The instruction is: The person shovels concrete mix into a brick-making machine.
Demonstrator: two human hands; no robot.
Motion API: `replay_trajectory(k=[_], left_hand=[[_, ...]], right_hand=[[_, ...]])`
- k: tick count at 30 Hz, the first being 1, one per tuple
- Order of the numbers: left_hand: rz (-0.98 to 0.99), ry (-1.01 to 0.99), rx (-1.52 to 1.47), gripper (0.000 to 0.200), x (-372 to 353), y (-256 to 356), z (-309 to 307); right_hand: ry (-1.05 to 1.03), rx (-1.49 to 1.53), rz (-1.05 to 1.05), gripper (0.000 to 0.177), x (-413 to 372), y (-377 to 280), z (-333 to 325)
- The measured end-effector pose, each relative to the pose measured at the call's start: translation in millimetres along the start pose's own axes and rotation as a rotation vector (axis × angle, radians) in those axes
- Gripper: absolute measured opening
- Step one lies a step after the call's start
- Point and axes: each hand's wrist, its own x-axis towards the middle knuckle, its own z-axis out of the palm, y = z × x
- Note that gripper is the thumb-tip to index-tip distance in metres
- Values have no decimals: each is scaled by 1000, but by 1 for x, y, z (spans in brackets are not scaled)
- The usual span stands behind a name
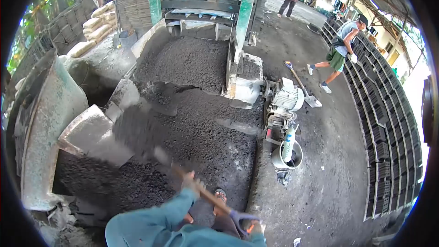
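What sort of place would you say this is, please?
Probably a small block-making yard: there are heaped dark mix, a green-posted machine that could be a press, and what look like racked dark blocks.

The view is taken from head height, directed forward and down; the held shovel is seen close, a green post farther.

Industrial workshop, heavy machine, electric motor, racked dark blocks, stacked sacks

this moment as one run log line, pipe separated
left hand: grips shovel shaft | right hand: on its handle | far end: blurred | dark loose material: ahead | second shovel: on floor near motor
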Motion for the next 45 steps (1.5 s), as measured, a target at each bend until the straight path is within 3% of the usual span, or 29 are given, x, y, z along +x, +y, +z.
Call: replay_trajectory(k=[1,2,3,4,5,7,8,9,10,11,12,13,14,16,18,20,22,23,24,26,28,30,33,36,39,40,41,45], left_hand=[[60,-18,62,34,-5,23,48],[90,-201,46,25,-11,48,92],[76,-371,15,27,-19,69,144],[111,-533,40,30,-38,90,194],[109,-487,54,31,-76,109,244],[116,-645,127,29,-82,141,310],[143,-679,172,29,-95,153,337],[157,-748,161,29,-84,165,357],[169,-818,148,29,-70,173,373],[166,-806,156,29,-63,178,382],[165,-809,203,28,-72,182,382],[246,-727,253,27,-46,186,383],[327,-642,304,26,-20,188,382],[275,-655,320,19,-16,176,370],[221,-680,310,16,-6,163,360],[68,-663,292,20,-25,137,327],[78,-633,261,26,-45,119,292],[161,-730,264,31,-38,122,277],[122,-704,250,30,-41,129,263],[82,-599,307,25,-55,107,222],[39,-586,275,24,-72,83,186],[-28,-581,250,19,-80,67,163],[-55,-541,272,18,-71,60,156],[-108,-516,292,18,-85,66,172],[-162,-548,251,16,-83,67,191],[-207,-540,234,16,-79,68,194],[-252,-532,218,15,-75,67,197],[-285,-564,231,16,-61,107,230]], right_hand=[[-41,81,-78,12,-13,-17,29],[-8,15,-154,13,-63,-73,84],[-173,119,-327,14,-73,-98,113],[-205,198,-452,14,-97,-130,145],[-234,279,-573,13,-128,-160,172],[-348,305,-914,18,-166,-201,216],[-246,97,-1209,19,-176,-214,233],[-128,-128,-1488,21,-190,-227,250],[-170,-181,-1540,25,-213,-235,265],[-134,-437,-1684,23,-187,-229,272],[-191,-644,-1959,29,-200,-251,285],[-302,-1060,-1891,28,-206,-260,293],[-329,-1254,-1950,25,-194,-255,309],[-209,-989,-2142,22,-152,-214,322],[-262,-933,-2033,24,-128,-189,292],[-119,-1301,-1837,26,-125,-168,239],[-287,-1489,-1613,32,-128,-155,188],[-234,-1305,-1257,38,-132,-143,165],[-181,-1108,-910,44,-136,-123,142],[164,-918,-786,49,-134,-84,103],[258,-765,-578,53,-114,-38,65],[308,-207,-64,44,-144,-46,69],[81,-181,-198,29,-99,11,6],[-99,-167,17,19,-27,69,-74],[-109,326,171,16,-83,14,-60],[-123,230,159,20,-137,-36,-32],[42,146,118,21,-174,-68,-4],[167,59,69,21,-200,-90,20]])
